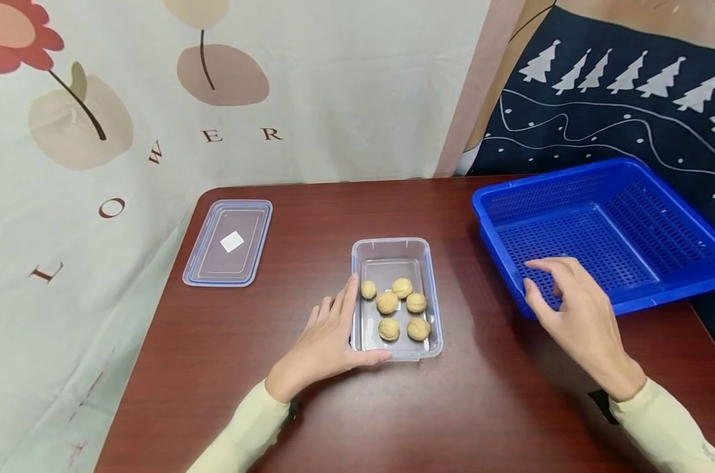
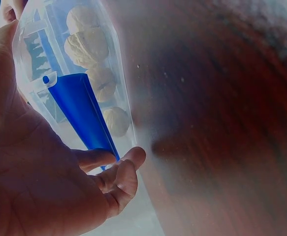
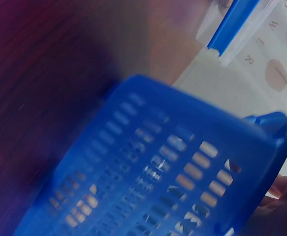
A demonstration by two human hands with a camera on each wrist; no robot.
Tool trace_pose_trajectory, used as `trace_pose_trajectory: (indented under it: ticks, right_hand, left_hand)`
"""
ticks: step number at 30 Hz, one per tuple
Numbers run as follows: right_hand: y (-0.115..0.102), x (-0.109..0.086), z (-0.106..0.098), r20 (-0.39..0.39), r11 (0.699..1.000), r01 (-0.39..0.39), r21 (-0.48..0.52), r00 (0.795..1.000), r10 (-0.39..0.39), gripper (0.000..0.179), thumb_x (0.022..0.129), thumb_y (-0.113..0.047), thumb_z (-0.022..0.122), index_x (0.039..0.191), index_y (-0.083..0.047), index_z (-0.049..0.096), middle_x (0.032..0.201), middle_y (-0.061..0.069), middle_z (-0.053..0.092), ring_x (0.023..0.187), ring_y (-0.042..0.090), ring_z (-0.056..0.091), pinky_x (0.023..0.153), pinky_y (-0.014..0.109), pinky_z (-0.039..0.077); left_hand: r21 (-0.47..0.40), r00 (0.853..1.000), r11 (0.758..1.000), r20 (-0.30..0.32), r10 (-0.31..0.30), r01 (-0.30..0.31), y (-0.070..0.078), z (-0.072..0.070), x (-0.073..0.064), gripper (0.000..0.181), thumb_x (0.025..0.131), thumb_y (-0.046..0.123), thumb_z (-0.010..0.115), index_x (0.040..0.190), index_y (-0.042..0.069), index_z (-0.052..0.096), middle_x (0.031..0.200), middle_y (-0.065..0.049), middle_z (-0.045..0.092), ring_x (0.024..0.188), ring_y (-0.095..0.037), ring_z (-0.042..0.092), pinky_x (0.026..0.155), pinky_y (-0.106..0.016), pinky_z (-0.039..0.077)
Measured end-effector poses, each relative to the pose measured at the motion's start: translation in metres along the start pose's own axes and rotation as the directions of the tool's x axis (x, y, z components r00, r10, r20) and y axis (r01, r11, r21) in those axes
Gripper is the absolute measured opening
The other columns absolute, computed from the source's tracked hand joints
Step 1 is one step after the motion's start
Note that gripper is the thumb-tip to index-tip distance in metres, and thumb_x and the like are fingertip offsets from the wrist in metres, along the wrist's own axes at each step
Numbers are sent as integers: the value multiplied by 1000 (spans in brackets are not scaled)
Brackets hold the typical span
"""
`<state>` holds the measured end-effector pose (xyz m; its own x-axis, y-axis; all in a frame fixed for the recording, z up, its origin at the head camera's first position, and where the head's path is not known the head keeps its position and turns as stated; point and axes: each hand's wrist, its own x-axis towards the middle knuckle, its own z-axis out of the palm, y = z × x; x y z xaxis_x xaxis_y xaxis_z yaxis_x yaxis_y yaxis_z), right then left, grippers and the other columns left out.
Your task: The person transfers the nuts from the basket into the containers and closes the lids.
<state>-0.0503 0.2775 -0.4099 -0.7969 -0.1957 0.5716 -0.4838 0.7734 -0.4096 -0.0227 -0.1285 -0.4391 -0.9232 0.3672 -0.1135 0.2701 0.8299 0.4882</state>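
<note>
Several round tan walnuts (image 1: pixel 387 302) lie inside a clear plastic container (image 1: pixel 391 244), most of them toward its near half. My left hand (image 1: pixel 324 341) holds the container at its near left corner, fingers along the left side and thumb across the near rim. In the left wrist view, walnuts (image 2: pixel 86 47) show through the clear wall beside a blue side clip (image 2: pixel 81 110). Over the near left part of a blue perforated basket (image 1: pixel 485 226) hovers my right hand (image 1: pixel 582 322), thumb and index finger spread apart with nothing between them.
A clear rectangular lid (image 1: pixel 215 253) with blue edging and a white sticker lies at the table's back left. The brown table (image 1: pixel 334 217) ends at a pale printed cloth (image 1: pixel 357 98). Behind the basket hangs a dark cloth (image 1: pixel 606 118) with white trees.
</note>
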Motion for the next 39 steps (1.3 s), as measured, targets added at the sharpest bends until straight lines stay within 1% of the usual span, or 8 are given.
trace_pose_trajectory:
  ticks: [4, 10, 18, 21, 24, 27, 31, 39]
  right_hand:
    - [9, -3, -7, 27, 995, -87, -48, 996, 89, 38, 91, -6, 82, 128, -4, 76, 105, 8, 67, 78, 16, 52, 64, 23, 36]
    - [26, -1, -20, 117, 978, -198, -72, 972, 205, 43, 90, -10, 87, 131, -3, 74, 109, 15, 70, 80, 27, 64, 69, 14, 38]
    - [41, 9, -40, 249, 953, -275, -125, 922, 298, 40, 96, -18, 84, 131, -1, 72, 99, 17, 69, 77, 27, 58, 60, 28, 38]
    - [47, 17, -45, 347, 937, -310, -162, 871, 348, 43, 101, -25, 81, 133, 1, 70, 89, 11, 64, 73, 26, 54, 55, 33, 38]
    - [54, 26, -49, 458, 921, -338, -194, 799, 390, 49, 104, -31, 77, 137, 4, 66, 86, 12, 64, 75, 28, 55, 58, 38, 42]
    - [62, 34, -50, 542, 913, -344, -218, 735, 407, 52, 104, -31, 76, 136, 9, 64, 104, 28, 71, 90, 43, 63, 72, 55, 53]
    - [72, 40, -51, 625, 906, -341, -249, 658, 419, 53, 104, -31, 75, 132, 13, 65, 126, 38, 67, 116, 58, 60, 93, 73, 47]
    - [87, 48, -58, 716, 888, -330, -320, 529, 455, 61, 100, -41, 79, 125, 13, 67, 121, 38, 67, 112, 58, 59, 92, 75, 46]
  left_hand:
    - [-4, 1000, 1000, -4, -1, 1, 0, -1, 0, 145, 78, 84, 79, 177, 12, 0, 172, -18, 38, 132, -38, 48, 106, -55, 41]
    - [-11, 1000, 1000, 1, -11, 11, 1, 2, 0, 147, 78, 85, 78, 176, 12, -4, 174, -17, 34, 131, -36, 47, 107, -54, 40]
    - [-37, 1000, 999, -1, -8, 8, 3, 5, 3, 147, 77, 84, 80, 177, 14, -3, 176, -15, 31, 129, -34, 46, 107, -55, 38]
    - [-29, 1000, 999, 12, -15, 16, 1, 3, 3, 147, 78, 86, 78, 176, 15, -6, 177, -14, 29, 129, -34, 45, 108, -54, 38]
    - [-27, 1000, 999, 8, -19, 19, -1, 1, 0, 147, 78, 86, 77, 176, 15, -6, 176, -14, 31, 131, -35, 45, 109, -54, 38]
    - [-31, 1000, 999, -12, -13, 13, -2, 0, -3, 146, 78, 85, 78, 176, 14, -3, 172, -16, 38, 131, -36, 46, 108, -54, 38]
    - [-34, 1000, 999, -15, -21, 20, -3, 0, -6, 146, 78, 86, 77, 177, 13, -2, 171, -16, 39, 131, -36, 46, 108, -55, 39]
    - [-37, 1000, 999, -3, -5, 5, 0, 0, -3, 146, 79, 87, 75, 176, 14, -5, 175, -15, 33, 133, -37, 45, 110, -55, 37]
